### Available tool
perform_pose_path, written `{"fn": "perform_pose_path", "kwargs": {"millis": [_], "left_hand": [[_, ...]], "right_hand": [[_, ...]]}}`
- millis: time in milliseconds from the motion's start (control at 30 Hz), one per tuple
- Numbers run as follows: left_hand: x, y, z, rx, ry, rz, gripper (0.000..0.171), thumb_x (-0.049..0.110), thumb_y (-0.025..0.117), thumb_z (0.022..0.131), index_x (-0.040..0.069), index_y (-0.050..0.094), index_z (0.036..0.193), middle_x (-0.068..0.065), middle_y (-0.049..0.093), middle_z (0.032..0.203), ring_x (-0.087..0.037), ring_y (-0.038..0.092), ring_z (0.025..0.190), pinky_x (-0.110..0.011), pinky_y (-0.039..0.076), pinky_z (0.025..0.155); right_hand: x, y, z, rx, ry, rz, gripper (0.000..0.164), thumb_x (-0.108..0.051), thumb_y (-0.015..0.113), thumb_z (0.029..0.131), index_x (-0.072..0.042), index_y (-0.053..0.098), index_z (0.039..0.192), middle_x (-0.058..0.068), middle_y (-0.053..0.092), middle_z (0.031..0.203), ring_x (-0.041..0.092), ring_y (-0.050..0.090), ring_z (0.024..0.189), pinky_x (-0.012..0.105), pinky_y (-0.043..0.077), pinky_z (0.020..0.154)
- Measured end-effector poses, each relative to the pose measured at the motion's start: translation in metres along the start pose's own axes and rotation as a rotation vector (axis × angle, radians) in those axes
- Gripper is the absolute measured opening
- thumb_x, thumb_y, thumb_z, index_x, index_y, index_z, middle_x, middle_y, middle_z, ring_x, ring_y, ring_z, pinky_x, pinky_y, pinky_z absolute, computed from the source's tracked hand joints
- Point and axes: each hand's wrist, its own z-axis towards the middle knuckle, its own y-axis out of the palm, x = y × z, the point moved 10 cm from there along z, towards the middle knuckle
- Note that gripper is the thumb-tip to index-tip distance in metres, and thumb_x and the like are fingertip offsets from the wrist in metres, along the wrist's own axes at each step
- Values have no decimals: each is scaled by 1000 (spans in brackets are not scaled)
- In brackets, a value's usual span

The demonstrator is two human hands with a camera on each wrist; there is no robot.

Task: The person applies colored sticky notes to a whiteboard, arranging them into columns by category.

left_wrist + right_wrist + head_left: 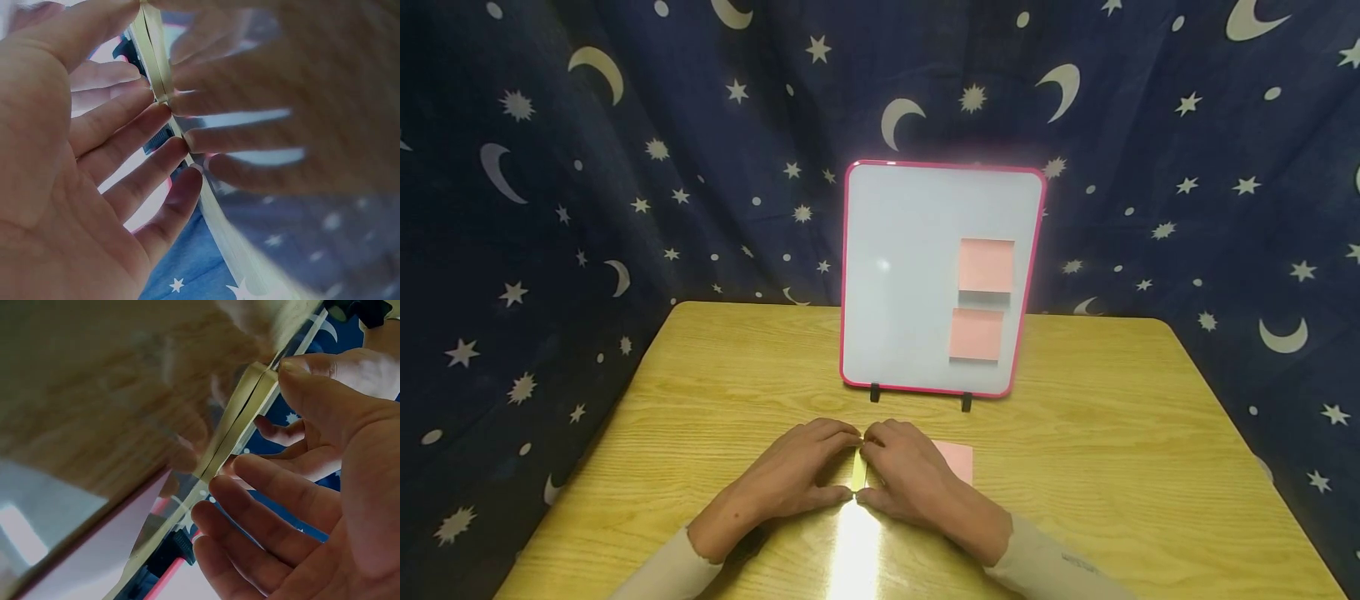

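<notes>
A narrow yellow piece of paper (859,471) lies on the table between both hands, its layered-looking edge showing in the right wrist view. From the left side, my left hand (801,473) touches it, with the index fingertip at the far end and the thumb tip at the near end. Opposite it, my right hand (917,477) lies the same way, fingertips beside the paper. In both wrist views the fingers (253,540) are loosely extended. Part of the yellow paper may be hidden under the fingertips. A pink note (957,461) lies just right of my right hand, partly covered.
A whiteboard (898,275) with a pink frame stands behind the hands on black feet (966,402). On its right side are an upper pink note (987,265) and a lower pink note (976,334). The wooden table (1112,433) is glossy; a dark star-patterned curtain (880,75) hangs behind.
</notes>
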Motion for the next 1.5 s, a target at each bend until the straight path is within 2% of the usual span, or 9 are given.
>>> {"fn": "perform_pose_path", "kwargs": {"millis": [167, 400, 600, 800, 1100, 1500], "left_hand": [[-1, 0, 0, 0, 0, 14, 61, 40, 87, 86, 16, 67, 138, 5, 65, 139, -17, 57, 135, -44, 46, 113], [-1, 0, 0, -2, 5, 3, 56, 38, 85, 89, 15, 68, 137, 4, 65, 138, -17, 58, 134, -45, 47, 112], [-2, 1, 0, -5, 12, 9, 61, 41, 87, 86, 15, 67, 138, 4, 65, 139, -17, 58, 133, -44, 47, 112], [-2, 1, 0, -11, 12, 14, 60, 42, 86, 87, 15, 67, 138, 4, 65, 139, -17, 58, 133, -44, 47, 112], [-2, 0, 0, -10, 9, 12, 54, 39, 82, 92, 15, 68, 138, 3, 66, 140, -17, 59, 133, -46, 48, 110], [0, -1, 0, 6, 30, 18, 50, 36, 81, 93, 14, 68, 136, 3, 66, 139, -17, 60, 132, -46, 48, 109]], "right_hand": [[0, 0, 2, 5, 3, -15, 43, -50, 90, 78, -14, 72, 92, -1, 66, 106, 18, 63, 97, 34, 53, 90], [0, 0, 3, -7, 13, 6, 39, -47, 89, 77, -15, 71, 89, -1, 66, 107, 18, 63, 97, 34, 53, 90], [0, 2, 2, -2, 11, 6, 37, -47, 89, 79, -16, 71, 88, -1, 67, 108, 18, 64, 97, 35, 54, 90], [-1, 1, 1, 12, 3, 0, 32, -44, 87, 80, -16, 72, 84, 0, 68, 109, 19, 64, 98, 35, 54, 90], [-1, 3, 1, -7, 6, -3, 27, -40, 85, 81, -16, 73, 86, 1, 67, 113, 20, 64, 100, 35, 54, 91], [-2, 1, 1, 6, -5, 2, 24, -38, 83, 84, -16, 76, 90, 2, 68, 113, 21, 65, 100, 36, 55, 91]]}}
